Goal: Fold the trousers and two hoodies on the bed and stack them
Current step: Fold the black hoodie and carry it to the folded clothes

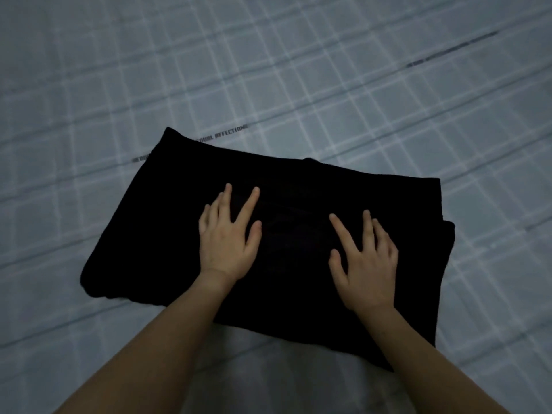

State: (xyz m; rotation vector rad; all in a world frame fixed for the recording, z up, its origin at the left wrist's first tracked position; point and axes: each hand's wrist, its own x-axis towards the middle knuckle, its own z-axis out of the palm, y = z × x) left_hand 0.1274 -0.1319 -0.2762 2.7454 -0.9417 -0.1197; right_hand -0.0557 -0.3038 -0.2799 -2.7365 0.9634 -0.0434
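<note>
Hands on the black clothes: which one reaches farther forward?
The left hand; its fingertips lie farther up the black pile than those of the right hand.

Both hands flat, palms down.
Left hand (228,234) and right hand (363,264) rest side by side on the folded black clothes (149,222), fingers straight and spread, forearms bare.

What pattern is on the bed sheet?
A pale blue-grey bed sheet with a white check grid, seen in the head view.
</note>
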